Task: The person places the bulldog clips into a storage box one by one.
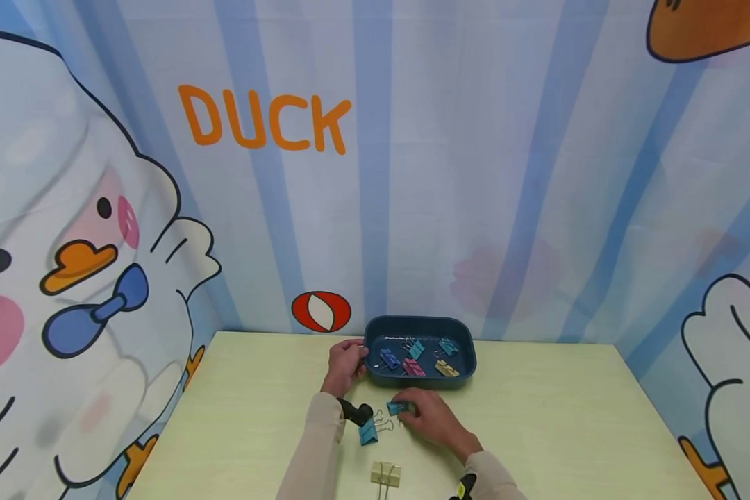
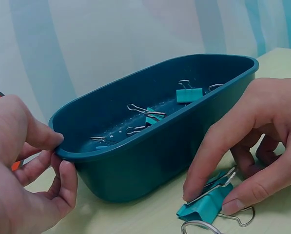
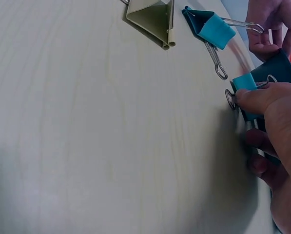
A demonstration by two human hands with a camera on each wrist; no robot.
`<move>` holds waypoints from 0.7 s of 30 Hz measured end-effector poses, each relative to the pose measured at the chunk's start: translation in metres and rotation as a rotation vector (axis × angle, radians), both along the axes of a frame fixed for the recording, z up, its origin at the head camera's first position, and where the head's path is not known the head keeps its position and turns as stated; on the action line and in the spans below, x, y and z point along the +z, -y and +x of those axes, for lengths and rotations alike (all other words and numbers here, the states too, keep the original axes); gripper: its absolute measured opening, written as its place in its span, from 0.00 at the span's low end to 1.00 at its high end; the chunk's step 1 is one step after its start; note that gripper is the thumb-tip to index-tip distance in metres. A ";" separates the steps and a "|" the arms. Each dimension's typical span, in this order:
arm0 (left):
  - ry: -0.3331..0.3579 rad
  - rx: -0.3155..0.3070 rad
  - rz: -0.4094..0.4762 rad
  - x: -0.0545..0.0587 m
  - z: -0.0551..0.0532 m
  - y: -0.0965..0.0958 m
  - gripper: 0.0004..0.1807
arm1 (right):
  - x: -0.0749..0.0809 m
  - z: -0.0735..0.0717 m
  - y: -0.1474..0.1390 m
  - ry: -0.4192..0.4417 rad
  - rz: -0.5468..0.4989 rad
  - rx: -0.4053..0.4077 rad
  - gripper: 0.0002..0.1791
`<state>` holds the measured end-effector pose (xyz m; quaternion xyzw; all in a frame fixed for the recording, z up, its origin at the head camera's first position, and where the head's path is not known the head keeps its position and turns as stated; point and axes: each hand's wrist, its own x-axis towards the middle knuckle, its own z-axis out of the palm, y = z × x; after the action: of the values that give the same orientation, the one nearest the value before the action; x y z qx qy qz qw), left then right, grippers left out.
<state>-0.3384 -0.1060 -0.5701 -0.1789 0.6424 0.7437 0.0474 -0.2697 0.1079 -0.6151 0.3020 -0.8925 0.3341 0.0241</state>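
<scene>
A dark blue plastic basket [image 1: 384, 378] stands against the back of the table. My left hand [image 1: 345, 364] pinches its left rim between thumb and fingers, as the left wrist view confirms. In front of the basket, my right hand [image 1: 434, 420] holds a teal binder clip [image 2: 211, 200] between thumb and fingers, low over the tabletop. Nearer to me lies another teal binder clip [image 1: 369, 433], its wire handles spread. Closest to me is a larger pale yellow binder clip [image 1: 385, 473]. Inside the basket lie several clips, among them a pink one [image 1: 414, 367] and a yellow one [image 1: 446, 368].
The pale wooden table [image 1: 562, 417] ends at a printed curtain [image 1: 425, 173] just behind the basket. A black wrist strap [image 1: 355, 412] on the left arm is close to the loose teal clip.
</scene>
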 end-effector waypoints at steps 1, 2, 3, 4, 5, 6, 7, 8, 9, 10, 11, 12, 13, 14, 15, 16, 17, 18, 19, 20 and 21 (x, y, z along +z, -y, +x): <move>0.001 0.000 0.003 0.000 0.000 0.000 0.18 | -0.001 0.000 0.000 -0.007 -0.003 -0.001 0.13; 0.000 -0.001 0.003 -0.001 0.000 0.000 0.18 | -0.002 0.001 -0.001 -0.016 -0.004 -0.001 0.12; -0.001 -0.002 0.004 -0.001 0.000 0.000 0.18 | -0.003 0.001 -0.001 -0.019 -0.005 -0.005 0.12; -0.002 -0.003 0.003 0.000 0.000 0.000 0.18 | -0.003 0.002 -0.002 -0.022 -0.006 -0.007 0.11; -0.004 -0.003 0.003 0.000 0.001 0.000 0.18 | -0.003 0.002 -0.002 -0.022 -0.006 -0.011 0.11; -0.006 -0.003 0.001 0.000 0.001 0.000 0.18 | -0.004 0.003 -0.003 -0.025 -0.005 -0.016 0.10; -0.009 -0.004 -0.001 0.000 0.001 0.000 0.18 | -0.004 0.003 -0.003 -0.027 -0.006 -0.019 0.10; -0.012 -0.005 -0.004 0.000 0.001 0.000 0.18 | -0.004 0.004 -0.003 -0.030 -0.006 -0.024 0.10; -0.014 -0.006 -0.004 0.001 0.002 0.000 0.18 | -0.004 0.005 -0.003 -0.026 -0.009 -0.028 0.09; -0.014 -0.006 -0.006 0.001 0.002 0.000 0.18 | -0.004 0.006 -0.004 -0.025 -0.013 -0.032 0.09; -0.014 -0.007 -0.006 0.001 0.002 0.000 0.18 | -0.003 0.008 -0.004 -0.017 -0.015 -0.038 0.08; -0.015 -0.007 -0.006 0.001 0.002 0.000 0.18 | -0.003 0.009 -0.004 -0.012 -0.020 -0.042 0.08; -0.014 -0.008 -0.005 0.001 0.002 0.000 0.19 | -0.002 0.010 -0.005 -0.008 -0.025 -0.045 0.08; -0.012 -0.008 -0.005 0.001 0.002 0.000 0.18 | -0.002 0.012 -0.006 -0.001 -0.032 -0.049 0.08; -0.010 -0.007 -0.004 0.001 0.002 0.000 0.18 | -0.002 0.013 -0.007 0.006 -0.040 -0.052 0.08; -0.010 -0.007 -0.005 0.001 0.002 0.000 0.18 | -0.002 0.015 -0.008 0.012 -0.048 -0.057 0.07; -0.009 -0.008 -0.004 0.002 0.002 0.000 0.18 | -0.002 0.017 -0.009 0.017 -0.056 -0.059 0.07; -0.008 -0.008 -0.002 0.002 0.001 0.000 0.19 | -0.002 0.018 -0.010 0.018 -0.066 -0.062 0.07; -0.007 -0.010 -0.002 0.002 0.002 0.000 0.19 | -0.002 0.019 -0.011 0.024 -0.072 -0.065 0.07; -0.005 -0.010 -0.002 0.003 0.002 0.001 0.19 | -0.003 0.021 -0.012 0.027 -0.077 -0.068 0.07; -0.004 -0.012 -0.002 0.003 0.002 0.001 0.19 | -0.003 0.022 -0.013 0.027 -0.079 -0.072 0.07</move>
<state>-0.3362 -0.1069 -0.5668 -0.1738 0.6444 0.7430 0.0502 -0.2473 0.1213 -0.6182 0.2640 -0.8891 0.3723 0.0359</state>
